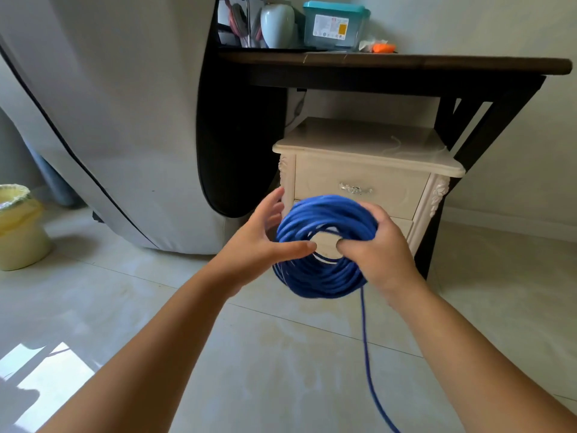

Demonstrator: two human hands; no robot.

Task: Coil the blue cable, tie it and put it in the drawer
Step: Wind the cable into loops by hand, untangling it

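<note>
cable coil (324,281) in right hand (384,254), box label (330,26) illegible

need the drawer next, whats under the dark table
A cream nightstand sits there, top drawer closed. Its lower front is covered by the blue cable coil.

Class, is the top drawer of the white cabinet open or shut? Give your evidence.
Shut: the drawer front sits flush in the cabinet frame, and none of its inside shows.

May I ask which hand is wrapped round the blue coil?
The right hand, curled round the coil; the left hand only touches it, fingers straight.
</note>
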